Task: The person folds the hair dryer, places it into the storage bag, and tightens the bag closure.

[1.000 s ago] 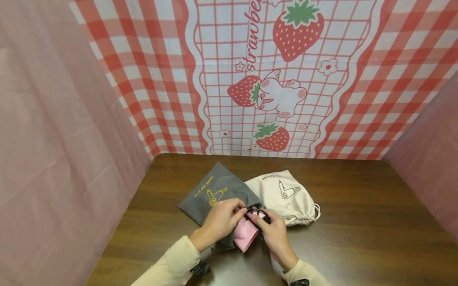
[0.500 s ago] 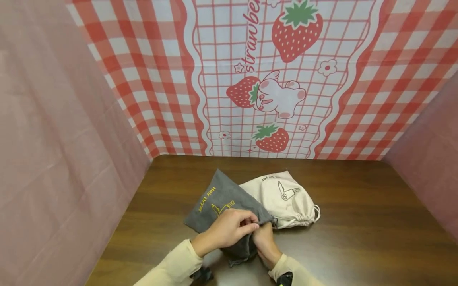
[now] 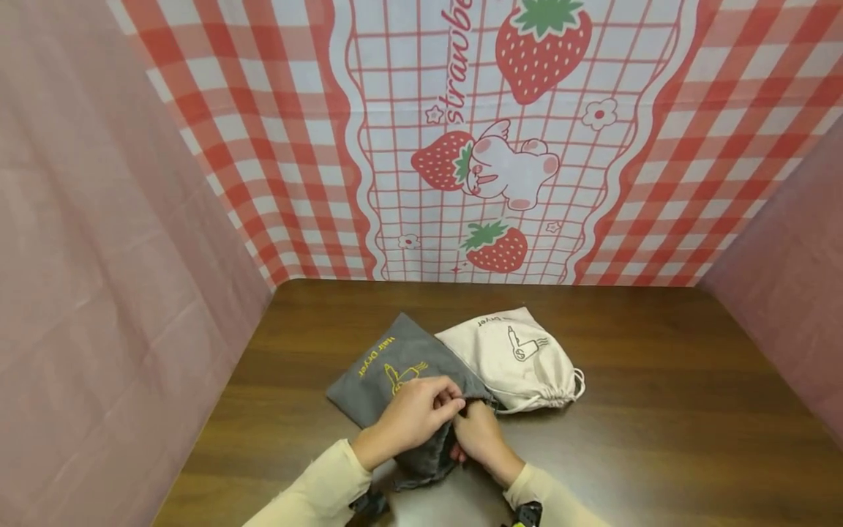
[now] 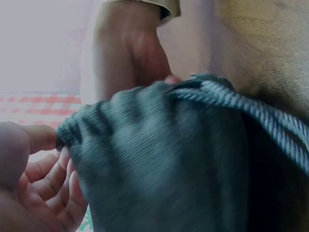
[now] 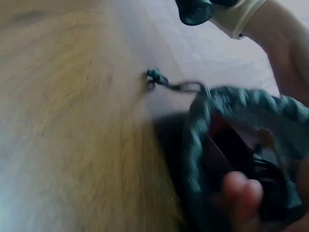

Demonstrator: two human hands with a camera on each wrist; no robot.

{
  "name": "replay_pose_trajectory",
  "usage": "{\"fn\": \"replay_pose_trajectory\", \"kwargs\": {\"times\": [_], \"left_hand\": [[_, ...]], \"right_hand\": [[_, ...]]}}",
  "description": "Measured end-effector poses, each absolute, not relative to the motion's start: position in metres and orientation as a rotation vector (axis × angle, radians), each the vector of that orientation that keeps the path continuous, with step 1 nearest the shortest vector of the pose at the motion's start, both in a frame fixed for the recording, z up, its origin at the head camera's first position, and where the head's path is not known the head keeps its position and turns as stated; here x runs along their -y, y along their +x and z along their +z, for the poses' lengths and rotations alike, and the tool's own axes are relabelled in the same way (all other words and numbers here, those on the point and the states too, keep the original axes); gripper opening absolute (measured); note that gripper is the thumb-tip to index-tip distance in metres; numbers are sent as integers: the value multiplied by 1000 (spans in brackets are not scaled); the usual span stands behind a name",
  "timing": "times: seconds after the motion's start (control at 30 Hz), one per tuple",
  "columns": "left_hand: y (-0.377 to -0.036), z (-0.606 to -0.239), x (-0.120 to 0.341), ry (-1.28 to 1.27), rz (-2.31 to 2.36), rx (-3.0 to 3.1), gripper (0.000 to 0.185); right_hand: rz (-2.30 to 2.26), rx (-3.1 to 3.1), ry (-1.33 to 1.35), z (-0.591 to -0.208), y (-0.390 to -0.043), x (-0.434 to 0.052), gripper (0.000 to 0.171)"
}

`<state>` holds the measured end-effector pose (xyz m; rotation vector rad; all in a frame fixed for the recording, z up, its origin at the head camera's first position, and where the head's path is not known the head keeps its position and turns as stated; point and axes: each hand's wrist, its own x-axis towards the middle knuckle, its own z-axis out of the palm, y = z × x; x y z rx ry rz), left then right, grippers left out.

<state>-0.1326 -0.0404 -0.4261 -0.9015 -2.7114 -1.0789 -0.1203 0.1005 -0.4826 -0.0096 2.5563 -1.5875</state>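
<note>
A grey drawstring bag (image 3: 405, 348), printed "Hair Dryer" with a yellow dryer outline, lies on the table with its mouth toward the person. My left hand (image 3: 418, 413) pinches the edge of that mouth between thumb and fingers; the left wrist view shows the gathered rim (image 4: 72, 133) in its grip. My right hand (image 3: 484, 439) reaches into the opening, most of its fingers hidden by cloth. In the right wrist view, two fingertips (image 5: 241, 191) show inside, beside a black cord (image 5: 270, 166) and a dark pinkish item. I cannot tell whether the right hand grips anything.
A cream drawstring bag (image 3: 507, 359) with a dryer drawing lies just right of the grey one, touching or overlapping its edge. Grey drawstrings (image 4: 260, 113) trail from the grey bag. Pink curtains (image 3: 118, 256) and a strawberry-print cloth (image 3: 520, 168) surround the wooden table (image 3: 665, 410).
The pink item and black cord, in plain sight between both hands a second ago, have gone into the grey bag. My right hand has moved into its mouth; the left still holds the rim.
</note>
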Motion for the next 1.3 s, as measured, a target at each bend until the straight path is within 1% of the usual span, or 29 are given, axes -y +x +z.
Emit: {"fn": "replay_pose_trajectory", "kwargs": {"times": [0.1, 0.2, 0.3, 0.37, 0.5, 0.63, 0.7, 0.8, 0.87, 0.97, 1.07, 1.3], "left_hand": [[-133, -429, 42, -866, -1094, 2736, 7], [-134, -430, 44, -844, -1114, 2754, 8], [-134, -431, 45, -841, -1130, 2754, 8], [-134, -431, 45, -843, -1137, 2747, 7], [-134, -433, 45, -840, -1144, 2732, 7], [-133, -434, 45, -840, -1147, 2725, 7], [-133, -434, 45, -845, -1144, 2720, 6], [-131, -434, 45, -860, -1139, 2706, 6], [-130, -433, 45, -875, -1141, 2695, 5], [-128, -432, 45, -882, -1134, 2687, 5], [-127, -431, 46, -871, -1114, 2694, 4], [-121, -429, 49, -807, -904, 2729, 16]], "right_hand": [[-1518, -2473, -174, -482, -116, -107, 22], [-1454, -2472, -328, -477, -114, -117, 24], [-1394, -2504, -481, -468, -113, -128, 26], [-1344, -2531, -571, -460, -113, -136, 24], [-1325, -2600, -673, -444, -116, -149, 19], [-1354, -2803, -701, -433, -119, -155, 11], [-1349, -2917, -768, -432, -120, -155, 15], [-1219, -3103, -940, -437, -122, -151, 32], [-1105, -3199, -1055, -441, -123, -147, 36], [-979, -3295, -1156, -445, -125, -141, 34], [-958, -3333, -1198, -447, -127, -137, 30], [-1018, -3352, -1242, -446, -128, -132, 29]]}}
